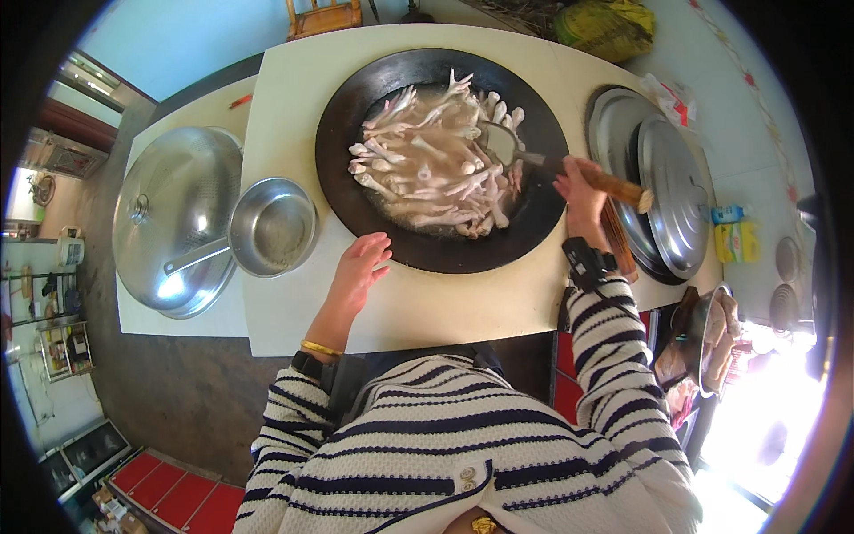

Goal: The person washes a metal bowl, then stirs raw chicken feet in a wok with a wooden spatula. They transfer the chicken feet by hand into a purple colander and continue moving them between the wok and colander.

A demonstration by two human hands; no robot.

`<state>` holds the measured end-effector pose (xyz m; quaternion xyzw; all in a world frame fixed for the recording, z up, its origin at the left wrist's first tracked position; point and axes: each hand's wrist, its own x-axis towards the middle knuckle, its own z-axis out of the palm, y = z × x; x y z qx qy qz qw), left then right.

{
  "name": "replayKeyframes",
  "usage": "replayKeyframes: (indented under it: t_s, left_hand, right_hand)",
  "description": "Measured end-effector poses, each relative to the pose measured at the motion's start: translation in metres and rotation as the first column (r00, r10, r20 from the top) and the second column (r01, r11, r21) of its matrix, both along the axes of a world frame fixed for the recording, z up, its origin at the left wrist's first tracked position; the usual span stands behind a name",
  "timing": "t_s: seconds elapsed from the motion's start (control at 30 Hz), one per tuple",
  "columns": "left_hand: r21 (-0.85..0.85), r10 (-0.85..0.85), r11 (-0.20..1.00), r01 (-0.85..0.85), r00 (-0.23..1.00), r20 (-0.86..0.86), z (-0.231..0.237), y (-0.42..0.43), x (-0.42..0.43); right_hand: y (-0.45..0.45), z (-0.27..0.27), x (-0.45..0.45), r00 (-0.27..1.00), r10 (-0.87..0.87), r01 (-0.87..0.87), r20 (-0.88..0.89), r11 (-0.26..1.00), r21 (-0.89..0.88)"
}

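A large dark wok [440, 260] is set into the pale countertop, with a heap of pale chicken feet [427, 153] in cloudy liquid. My right hand [582, 193] grips the wooden handle of a metal spatula [502, 143] at the wok's right rim; the blade lies against the right part of the heap. My left hand [363, 267] hangs by the wok's lower left rim, holding nothing, its fingers loosely bent and apart. A steel saucepan [273, 227] with a long handle stands to the left of the wok.
On the left rests a large steel lid [180, 213]. Round metal lids [674, 197] cover the right side, near a bottle [727, 213] and a yellow container [737, 242]. A wooden handle [618, 243] lies below my right hand. At the lower right is a metal basin [708, 340].
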<state>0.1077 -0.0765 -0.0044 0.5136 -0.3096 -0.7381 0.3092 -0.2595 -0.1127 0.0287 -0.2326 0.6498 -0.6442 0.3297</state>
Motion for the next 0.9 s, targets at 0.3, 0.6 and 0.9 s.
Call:
replayKeyframes:
  t_s: [0.3, 0.6, 0.9]
  left_hand:
    - [0.039, -0.030, 0.999, 0.028, 0.999, 0.038, 0.003, 0.006, -0.003]
    - [0.023, -0.028, 0.999, 0.029, 0.999, -0.026, -0.001, -0.010, -0.022]
    - [0.020, 0.002, 1.000, -0.003, 0.999, 0.049, -0.002, -0.005, -0.019]
  right_hand:
    - [0.004, -0.001, 0.046, 0.919, 0.393, -0.393, -0.013, 0.917, -0.068]
    - [-0.016, 0.093, -0.023, 0.832, 0.150, -0.193, -0.534, 0.981, -0.025]
    - [-0.079, -0.004, -0.027, 0.986, 0.090, -0.085, 0.138, 0.995, -0.044]
